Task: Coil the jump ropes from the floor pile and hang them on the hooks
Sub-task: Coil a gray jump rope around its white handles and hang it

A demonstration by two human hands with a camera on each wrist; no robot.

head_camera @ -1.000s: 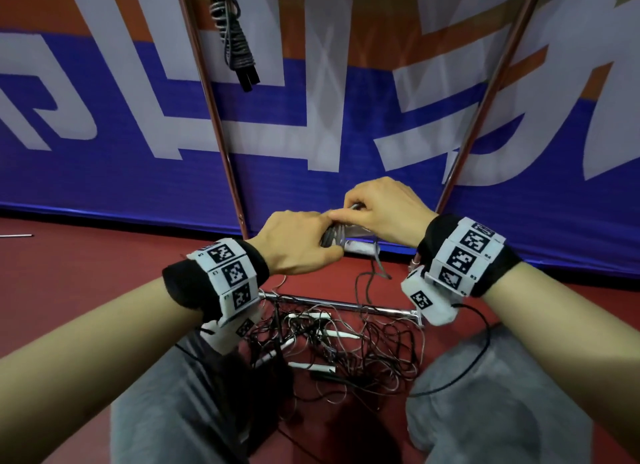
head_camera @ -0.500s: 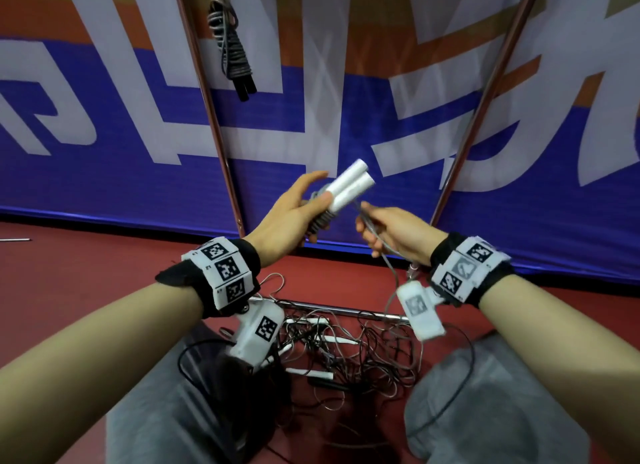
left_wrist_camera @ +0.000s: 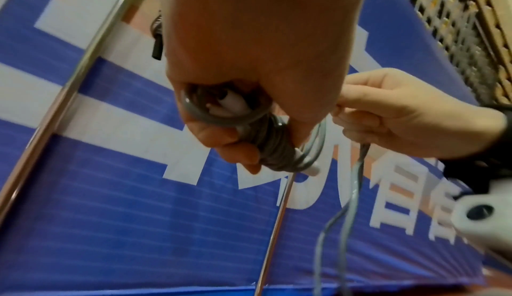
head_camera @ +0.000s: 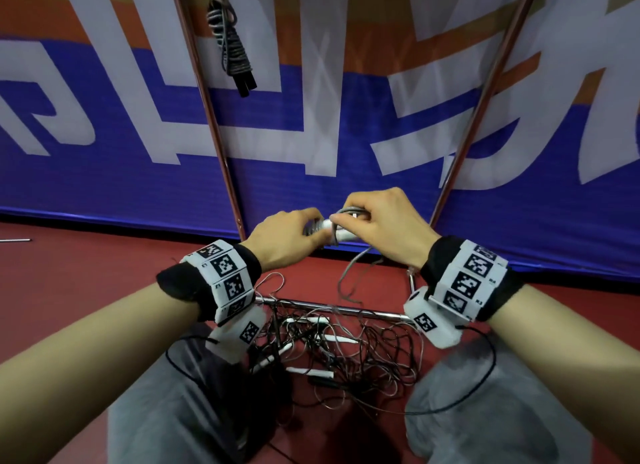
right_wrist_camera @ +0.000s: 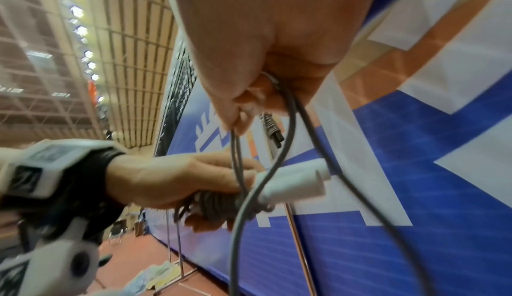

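Note:
My left hand (head_camera: 294, 235) grips a jump rope's two white handles (right_wrist_camera: 293, 182) held side by side, with grey cord (left_wrist_camera: 274, 149) wound round them. My right hand (head_camera: 374, 221) pinches the loose grey cord (right_wrist_camera: 288, 112) just above the handles, and a loop of it hangs down (head_camera: 349, 276). Both hands meet in front of the blue banner, above the tangled pile of ropes (head_camera: 339, 353) on the red floor. One coiled rope with black handles (head_camera: 232, 48) hangs high on the left rack pole.
Two slanted metal rack poles (head_camera: 214, 131) (head_camera: 474, 117) stand before the blue-and-white banner (head_camera: 104, 186). A metal base bar (head_camera: 332, 309) lies on the floor behind the pile. My grey-trousered knees (head_camera: 485, 411) flank the pile.
Both hands have come back down from chest height and together again. The right hand has carried the cord over the handles held by the left hand.

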